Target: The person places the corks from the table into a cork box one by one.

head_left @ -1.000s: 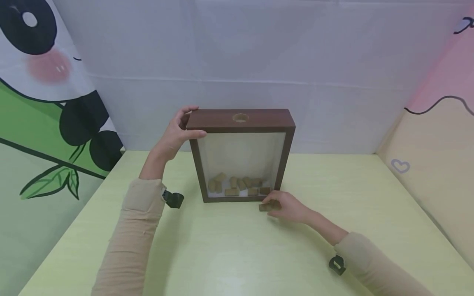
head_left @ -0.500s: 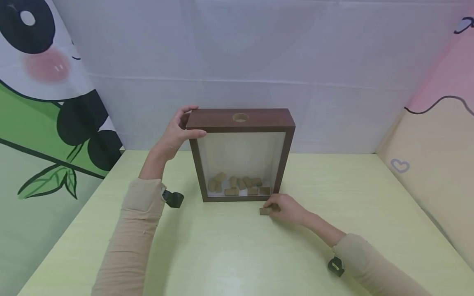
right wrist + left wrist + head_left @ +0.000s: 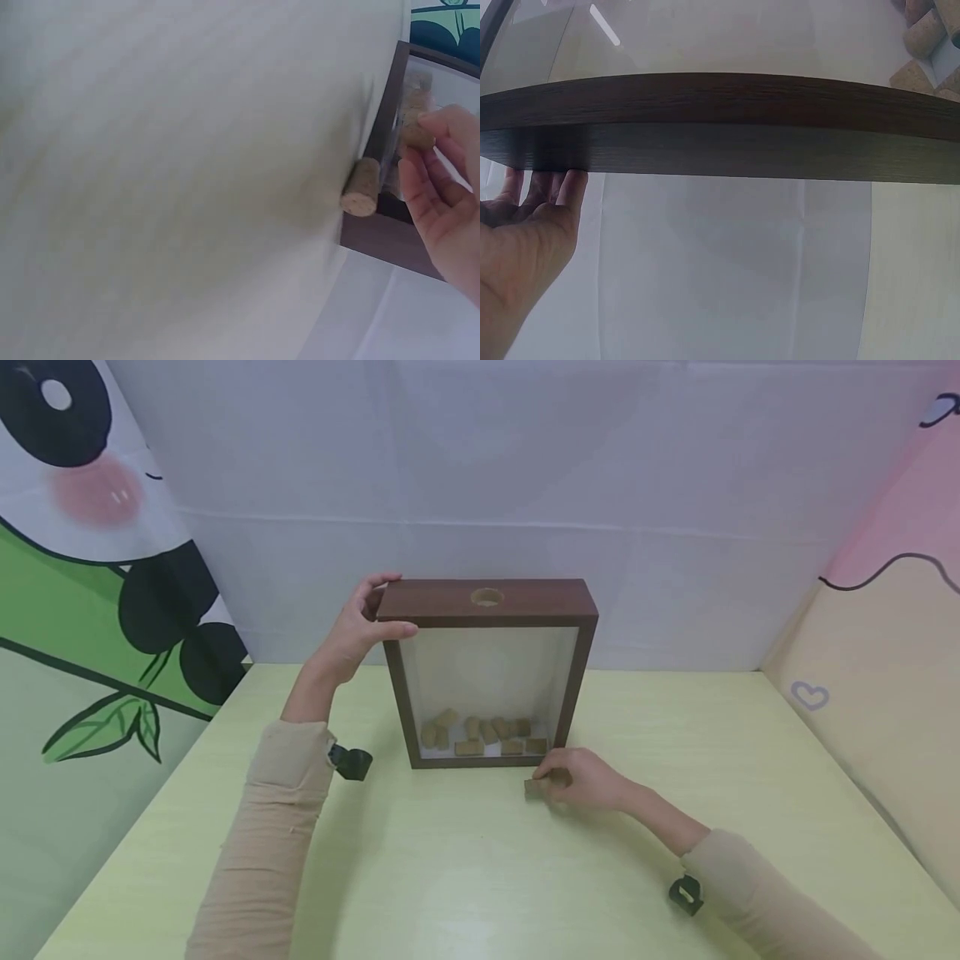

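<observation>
Fingers and thumb of my left hand [image 3: 352, 635] are curled round the top left corner of the brown shadow box [image 3: 487, 606]. They hold it standing up on the yellow-green surface [image 3: 450, 877]. That hand has not moved, and the box has not moved either.

My right hand [image 3: 585, 781] is low on the surface, just in front of the box's bottom right corner. Its fingers are loosely curled. One loose cork [image 3: 534, 788] lies on the surface right by the fingertips. A second ago this cork sat a tiny bit higher and more to the right. Now it has slid a little to the left and toward me, along with my hand.

In the right wrist view there is a small gap between the cork and my fingers. There is also a tan bit by my fingertips. I cannot tell if I am pinching it or if it is a cork behind the glass. So I think the loose cork is not picked up yet, and the pile inside looks the same.

Counting:
- One box, with one round hole [image 3: 487, 598] in its top.
- About nine corks inside [image 3: 480, 735] at the bottom. They overlap, so I am not sure.
- One cork outside.
- Two hands.
</observation>
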